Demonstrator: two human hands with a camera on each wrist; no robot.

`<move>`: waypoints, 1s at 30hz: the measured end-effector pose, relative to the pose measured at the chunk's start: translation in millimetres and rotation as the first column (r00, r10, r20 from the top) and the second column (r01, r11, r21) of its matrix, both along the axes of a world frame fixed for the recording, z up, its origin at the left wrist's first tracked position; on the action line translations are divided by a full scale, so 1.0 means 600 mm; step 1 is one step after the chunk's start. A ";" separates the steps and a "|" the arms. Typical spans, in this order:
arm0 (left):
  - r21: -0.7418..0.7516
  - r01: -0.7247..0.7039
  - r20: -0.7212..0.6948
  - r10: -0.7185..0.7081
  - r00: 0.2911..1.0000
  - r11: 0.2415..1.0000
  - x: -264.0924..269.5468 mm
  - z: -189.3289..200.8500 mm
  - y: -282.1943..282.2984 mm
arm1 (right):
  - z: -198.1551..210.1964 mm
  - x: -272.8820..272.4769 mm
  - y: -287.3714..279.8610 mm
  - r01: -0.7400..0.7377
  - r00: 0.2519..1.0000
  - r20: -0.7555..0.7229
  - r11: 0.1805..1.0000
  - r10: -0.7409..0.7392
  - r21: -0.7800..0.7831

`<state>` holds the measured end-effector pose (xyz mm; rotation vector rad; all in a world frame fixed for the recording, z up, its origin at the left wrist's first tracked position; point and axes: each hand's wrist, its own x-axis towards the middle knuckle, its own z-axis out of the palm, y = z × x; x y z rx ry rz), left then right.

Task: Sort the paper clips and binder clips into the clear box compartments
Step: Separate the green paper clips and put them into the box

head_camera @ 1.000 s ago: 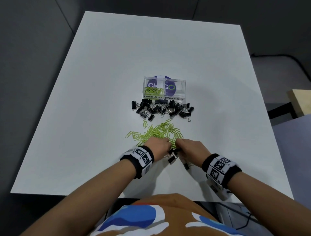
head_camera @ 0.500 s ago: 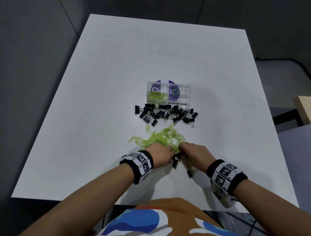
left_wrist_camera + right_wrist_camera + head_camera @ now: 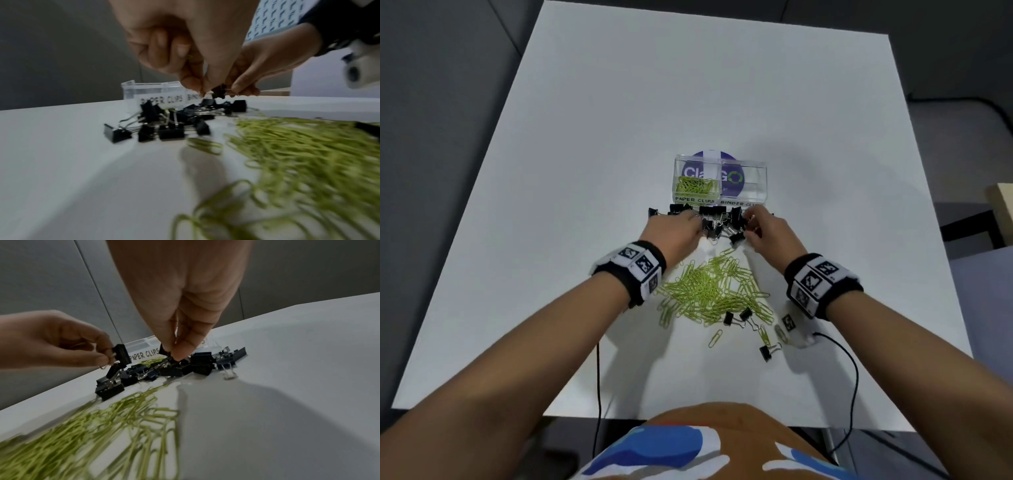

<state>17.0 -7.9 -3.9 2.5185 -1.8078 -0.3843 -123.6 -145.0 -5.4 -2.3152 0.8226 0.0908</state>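
A clear box [image 3: 762, 181] stands mid-table; its left compartment, labelled PAPER CLIPS, holds green paper clips [image 3: 695, 185], and its right one is labelled BINDER CLIPS. A pile of black binder clips [image 3: 719, 222] lies right in front of it. My left hand [image 3: 697, 219] hovers over the pile's left part and pinches one binder clip [image 3: 122, 356] by its wire handles. My right hand [image 3: 750, 222] reaches into the pile's right part, its fingertips [image 3: 176, 355] pinching another binder clip [image 3: 164, 350]. Loose green paper clips [image 3: 712, 291] spread between my wrists.
Three stray binder clips [image 3: 736, 317] and a few paper clips lie nearer me, by the right wrist. The white table [image 3: 585, 171] stretches wide on all sides. Thin black cables [image 3: 854, 377] hang from both wrists. A wooden object [image 3: 1003, 205] sits off the table's right.
Both hands left the near edge of the paper clip heap and moved forward to the binder clip pile by the box. Each now pinches a binder clip.
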 end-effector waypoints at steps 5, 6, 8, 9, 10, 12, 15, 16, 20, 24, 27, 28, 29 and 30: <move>-0.021 0.038 -0.021 -0.039 0.999 0.999 -0.003 0.005 -0.007 | 0.011 -0.008 0.009 -0.091 0.996 0.008 0.985 0.094 -0.144; -0.018 0.129 -0.046 -0.129 0.991 0.992 -0.019 0.004 -0.002 | 0.013 -0.021 0.014 -0.165 0.986 -0.014 0.966 0.166 -0.197; 0.032 0.342 -0.110 -0.337 0.935 0.939 -0.062 -0.005 0.014 | 0.011 -0.055 0.029 -0.355 0.934 -0.140 0.904 0.330 -0.239; 0.060 0.437 -0.132 -0.426 0.895 0.898 -0.084 -0.010 0.023 | 0.009 -0.075 0.037 -0.445 0.890 -0.213 0.867 0.402 -0.225; 0.085 0.501 -0.146 -0.486 0.861 0.861 -0.101 -0.015 0.031 | 0.005 -0.096 0.044 -0.515 0.850 -0.256 0.829 0.461 -0.216; 0.120 0.531 -0.158 -0.511 0.845 0.839 -0.123 -0.025 0.039 | 0.000 -0.134 0.054 -0.608 0.787 -0.287 0.766 0.546 -0.208; 0.190 0.492 -0.136 -0.474 0.870 0.849 -0.145 -0.032 0.042 | -0.008 -0.180 0.065 -0.666 0.733 -0.320 0.730 0.600 -0.157; 0.207 0.480 -0.130 -0.462 0.877 0.853 -0.151 -0.033 0.042 | -0.012 -0.193 0.069 -0.688 0.709 -0.331 0.715 0.623 -0.128; 0.241 0.411 -0.118 -0.394 0.911 0.879 -0.168 -0.032 0.040 | -0.025 -0.223 0.087 -0.765 0.634 -0.362 0.623 0.683 -0.163; 0.259 0.404 -0.095 -0.393 0.915 0.877 -0.169 -0.033 0.042 | -0.035 -0.214 0.097 -0.700 0.714 -0.277 0.648 0.644 -0.300; 0.293 0.422 -0.074 -0.419 0.905 0.858 -0.170 -0.029 0.045 | -0.034 -0.198 0.099 -0.675 0.737 -0.260 0.661 0.624 -0.328; 0.302 0.424 -0.070 -0.424 0.903 0.854 -0.171 -0.024 0.045 | -0.032 -0.193 0.100 -0.677 0.735 -0.262 0.666 0.625 -0.314; 0.304 0.422 -0.067 -0.423 0.904 0.854 -0.172 -0.019 0.046 | -0.029 -0.188 0.098 -0.683 0.730 -0.260 0.672 0.632 -0.287; 0.300 0.415 -0.062 -0.416 0.907 0.859 -0.171 -0.014 0.048 | -0.026 -0.183 0.097 -0.681 0.732 -0.240 0.686 0.637 -0.258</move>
